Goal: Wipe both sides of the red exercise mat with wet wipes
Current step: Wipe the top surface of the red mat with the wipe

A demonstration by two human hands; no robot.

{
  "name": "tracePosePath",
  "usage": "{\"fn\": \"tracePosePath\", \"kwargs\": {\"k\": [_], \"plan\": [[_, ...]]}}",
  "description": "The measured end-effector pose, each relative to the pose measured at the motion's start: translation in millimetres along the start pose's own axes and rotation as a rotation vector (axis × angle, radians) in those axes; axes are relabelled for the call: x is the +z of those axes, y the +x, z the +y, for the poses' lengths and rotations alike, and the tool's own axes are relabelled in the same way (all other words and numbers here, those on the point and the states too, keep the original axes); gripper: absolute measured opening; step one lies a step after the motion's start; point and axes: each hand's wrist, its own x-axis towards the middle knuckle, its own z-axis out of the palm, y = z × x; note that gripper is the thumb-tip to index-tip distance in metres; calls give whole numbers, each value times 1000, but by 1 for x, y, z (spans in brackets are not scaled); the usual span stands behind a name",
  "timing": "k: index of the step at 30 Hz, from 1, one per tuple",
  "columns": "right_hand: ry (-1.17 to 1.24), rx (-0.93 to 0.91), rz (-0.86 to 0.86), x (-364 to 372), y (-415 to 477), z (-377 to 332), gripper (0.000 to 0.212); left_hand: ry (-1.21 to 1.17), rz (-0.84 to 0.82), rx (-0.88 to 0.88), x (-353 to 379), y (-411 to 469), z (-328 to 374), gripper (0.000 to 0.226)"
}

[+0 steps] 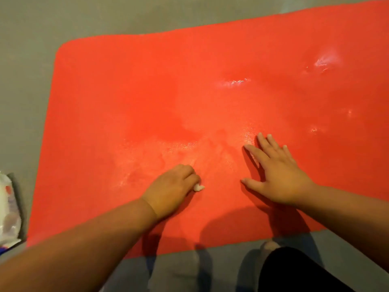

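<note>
The red exercise mat [147, 98] lies flat on the grey floor and fills most of the view. My left hand [171, 189] is curled round a small white wet wipe [198, 187] and presses it against the mat near its front middle; only a bit of the wipe shows beside the fingers. My right hand [275, 171] lies flat on the mat to the right of it, fingers spread. Wet, shiny streaks mark the mat around the hands and toward the far right.
A white wet-wipe pack [8, 209] lies on the floor beside the mat's left front corner. Grey floor [31, 28] surrounds the mat. A dark-clothed knee [294, 270] shows at the bottom right, just in front of the mat's near edge.
</note>
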Motion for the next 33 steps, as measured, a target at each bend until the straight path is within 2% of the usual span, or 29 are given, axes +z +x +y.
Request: {"fn": "tracePosePath", "kwargs": {"k": [1, 3, 4, 5, 7, 10, 12, 13, 15, 17, 19, 20, 21, 23, 24, 25, 26, 27, 28, 31, 32, 33], "plan": [[8, -13, 8, -2, 5, 0, 88, 36, 44, -59, -7, 18, -19, 21], [25, -32, 25, -9, 15, -1, 90, 79, 176, -310, -21, 56, -49, 8], [35, -31, 31, -13, 20, -2, 90, 62, 195, -407, -25, 69, -51, 9], [45, -24, 37, -16, 25, -1, 90, 56, 193, -430, -22, 74, -45, 15], [52, -10, 51, -20, 34, -1, 90, 20, 163, -312, -14, 63, -20, 24], [50, -15, 56, -20, 43, -4, 89, -64, 0, -18, -12, 15, 4, 31], [50, -35, 48, -18, 46, -9, 88, -61, -69, 118, -19, 13, -14, 32], [49, -45, 41, -16, 47, -11, 87, -30, -77, 120, -23, 23, -27, 25], [38, -57, 24, -14, 49, -15, 85, 5, 11, -32, -31, 62, -50, 13], [8, -52, -2, -14, 48, -17, 87, -10, 148, -318, -38, 106, -69, 15], [-18, -38, -20, -13, 47, -15, 92, -61, 186, -542, -36, 130, -64, 15], [-22, -32, -25, -12, 46, -14, 95, -61, 173, -522, -31, 130, -52, 15], [-22, -26, -32, -12, 45, -12, 98, -55, 140, -396, -24, 122, -34, 12], [-23, -20, -41, -11, 43, -9, 102, -84, 3, 25, -12, 87, 9, 12], [-26, -18, -40, -11, 42, -8, 102, -112, -99, 201, -11, 70, 21, 21], [-33, -15, -40, -12, 42, -8, 102, -108, -228, 285, -13, 64, 21, 31], [-42, -15, -42, -13, 42, -9, 102, -71, -265, 317, -16, 67, 10, 35], [-53, -21, -43, -13, 43, -11, 102, -13, -243, 278, -22, 78, -5, 32], [-63, -34, -43, -14, 44, -13, 101, 38, -185, 165, -27, 91, -25, 24], [-97, -99, -49, -18, 50, -19, 97, 141, 98, -402, -47, 126, -84, 17], [-104, -111, -47, -19, 53, -20, 95, 152, 141, -533, -48, 128, -87, 18], [-106, -112, -47, -21, 56, -22, 93, 157, 116, -545, -45, 127, -77, 18]]}}
